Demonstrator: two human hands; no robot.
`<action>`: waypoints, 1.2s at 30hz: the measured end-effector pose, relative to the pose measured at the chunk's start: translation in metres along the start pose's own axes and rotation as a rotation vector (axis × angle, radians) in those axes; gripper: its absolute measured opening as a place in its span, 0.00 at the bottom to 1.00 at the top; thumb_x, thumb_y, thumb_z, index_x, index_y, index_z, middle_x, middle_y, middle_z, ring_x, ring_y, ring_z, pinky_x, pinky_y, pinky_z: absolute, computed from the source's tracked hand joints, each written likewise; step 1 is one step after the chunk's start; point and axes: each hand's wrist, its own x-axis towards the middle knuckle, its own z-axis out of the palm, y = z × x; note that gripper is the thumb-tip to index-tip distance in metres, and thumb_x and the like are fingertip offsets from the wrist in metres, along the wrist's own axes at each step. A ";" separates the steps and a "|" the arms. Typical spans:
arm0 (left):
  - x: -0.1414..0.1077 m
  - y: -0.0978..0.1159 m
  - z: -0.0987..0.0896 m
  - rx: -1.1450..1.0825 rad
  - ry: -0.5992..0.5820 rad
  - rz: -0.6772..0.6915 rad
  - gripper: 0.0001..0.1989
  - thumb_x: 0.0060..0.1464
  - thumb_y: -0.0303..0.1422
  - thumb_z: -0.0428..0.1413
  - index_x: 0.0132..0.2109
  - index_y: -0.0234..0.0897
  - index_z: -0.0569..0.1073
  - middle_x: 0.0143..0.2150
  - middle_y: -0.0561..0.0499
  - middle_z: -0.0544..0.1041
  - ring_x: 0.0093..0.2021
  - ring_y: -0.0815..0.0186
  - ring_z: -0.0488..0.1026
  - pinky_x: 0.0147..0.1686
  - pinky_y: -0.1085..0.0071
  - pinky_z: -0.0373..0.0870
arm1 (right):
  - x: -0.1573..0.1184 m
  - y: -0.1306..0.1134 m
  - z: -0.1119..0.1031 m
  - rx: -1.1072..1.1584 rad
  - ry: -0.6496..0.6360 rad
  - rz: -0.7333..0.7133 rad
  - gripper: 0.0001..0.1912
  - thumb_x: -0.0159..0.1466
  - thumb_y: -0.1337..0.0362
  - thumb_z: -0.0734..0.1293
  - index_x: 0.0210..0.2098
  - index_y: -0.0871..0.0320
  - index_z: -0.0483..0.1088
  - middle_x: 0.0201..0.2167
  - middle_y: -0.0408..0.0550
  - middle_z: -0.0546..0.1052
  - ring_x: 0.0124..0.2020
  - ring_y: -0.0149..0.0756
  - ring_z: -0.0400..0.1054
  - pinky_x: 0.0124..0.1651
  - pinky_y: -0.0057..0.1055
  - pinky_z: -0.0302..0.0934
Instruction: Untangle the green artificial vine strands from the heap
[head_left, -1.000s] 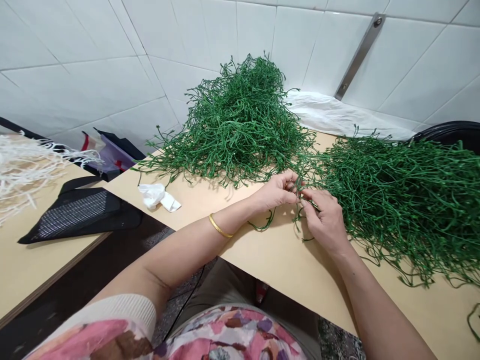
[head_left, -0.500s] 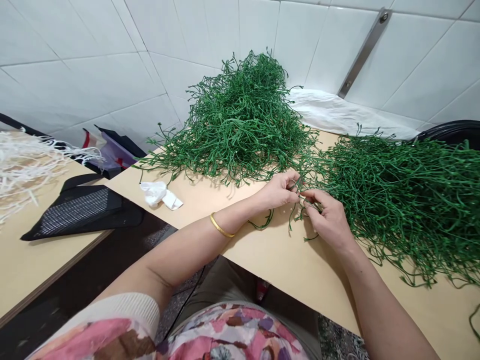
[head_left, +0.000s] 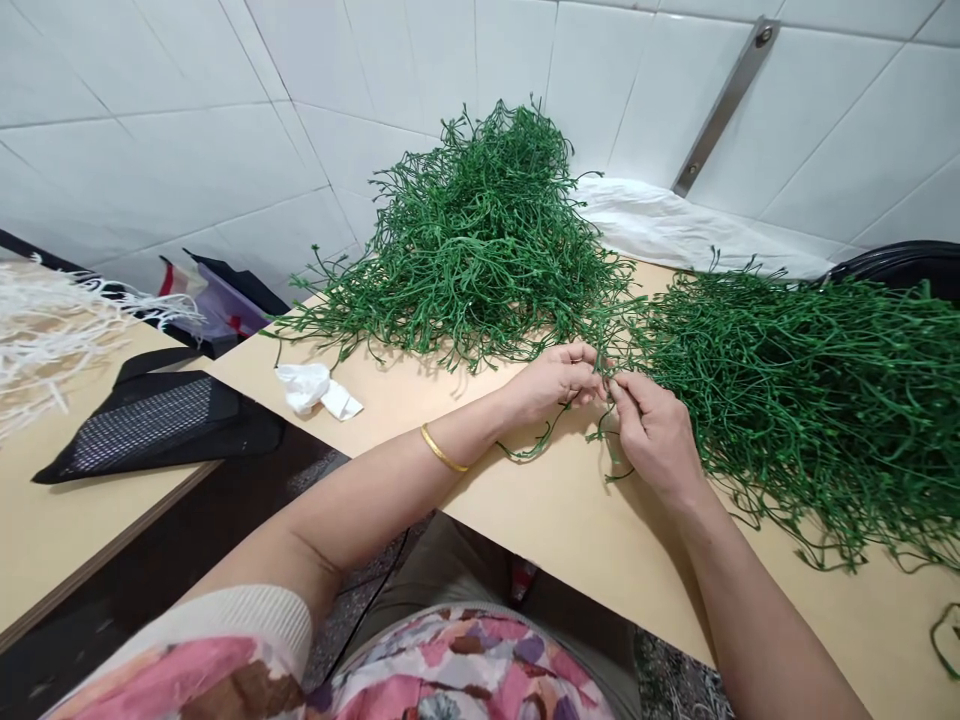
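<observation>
Close together above the table, my left hand [head_left: 564,382] and my right hand [head_left: 654,428] both pinch thin green cord-like strands with knobby ends. Loose lengths of green strand [head_left: 536,446] hang and curl on the tabletop below my fingers. Exactly where the strands cross between the fingertips is hidden. Just behind my hands rises a tall heap of green strands [head_left: 487,240]. A second, longer pile of green strands [head_left: 817,400] spreads to the right of my right hand, with a few strands linking the two.
Crumpled white tissue [head_left: 307,388] lies left on the table [head_left: 420,400]. Further left, a black mesh-fronted pouch [head_left: 150,420] and white strands [head_left: 52,340] rest on another table. White sheeting [head_left: 667,220] and a metal bracket [head_left: 727,105] are at the tiled wall.
My hands have drawn closer, and the left fingers have curled in toward the right fingertips. The piles look the same.
</observation>
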 end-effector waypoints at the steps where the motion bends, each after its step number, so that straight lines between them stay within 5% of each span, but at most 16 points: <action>1: 0.000 0.001 0.000 -0.046 0.021 -0.031 0.08 0.40 0.24 0.55 0.30 0.35 0.62 0.19 0.58 0.65 0.18 0.77 0.60 0.20 0.77 0.54 | 0.000 0.000 0.000 -0.049 0.009 -0.034 0.11 0.63 0.66 0.55 0.29 0.58 0.66 0.24 0.44 0.68 0.28 0.31 0.61 0.34 0.29 0.51; 6: 0.001 0.001 0.001 -0.063 0.072 -0.087 0.08 0.41 0.26 0.57 0.26 0.33 0.62 0.18 0.56 0.67 0.16 0.78 0.60 0.18 0.78 0.53 | -0.001 0.004 0.003 -0.185 0.057 -0.140 0.10 0.62 0.66 0.56 0.29 0.58 0.67 0.26 0.45 0.69 0.32 0.34 0.63 0.41 0.33 0.52; 12: 0.001 0.001 0.000 -0.098 -0.003 -0.070 0.11 0.37 0.24 0.59 0.27 0.34 0.62 0.20 0.54 0.71 0.17 0.78 0.62 0.19 0.78 0.54 | -0.001 -0.001 0.002 -0.007 0.194 -0.078 0.10 0.62 0.66 0.57 0.28 0.58 0.67 0.25 0.45 0.70 0.29 0.33 0.62 0.37 0.31 0.54; 19: -0.002 -0.001 0.007 0.195 0.251 0.027 0.18 0.37 0.35 0.62 0.24 0.36 0.58 0.15 0.58 0.65 0.14 0.77 0.57 0.15 0.78 0.50 | -0.001 0.000 0.002 0.210 0.174 0.089 0.09 0.62 0.64 0.59 0.29 0.58 0.68 0.24 0.43 0.69 0.26 0.31 0.61 0.31 0.28 0.55; 24: -0.004 0.001 0.006 0.267 0.086 -0.165 0.17 0.44 0.39 0.58 0.19 0.32 0.64 0.14 0.54 0.65 0.14 0.78 0.56 0.17 0.76 0.50 | 0.000 0.002 0.003 0.221 0.185 0.098 0.09 0.61 0.64 0.59 0.29 0.58 0.69 0.26 0.44 0.71 0.28 0.31 0.63 0.33 0.29 0.57; 30: -0.001 -0.001 0.008 0.073 0.099 -0.171 0.15 0.46 0.34 0.57 0.18 0.31 0.65 0.16 0.52 0.66 0.16 0.78 0.58 0.18 0.77 0.52 | 0.001 0.003 0.005 0.016 0.161 -0.077 0.08 0.62 0.67 0.57 0.31 0.57 0.68 0.27 0.45 0.72 0.31 0.34 0.65 0.38 0.32 0.56; 36: -0.001 -0.007 0.014 0.197 0.253 -0.068 0.16 0.48 0.32 0.55 0.17 0.32 0.63 0.14 0.54 0.63 0.15 0.77 0.57 0.18 0.76 0.51 | 0.001 0.008 0.008 -0.255 0.104 -0.181 0.09 0.61 0.70 0.55 0.28 0.57 0.63 0.25 0.44 0.68 0.30 0.34 0.61 0.38 0.32 0.52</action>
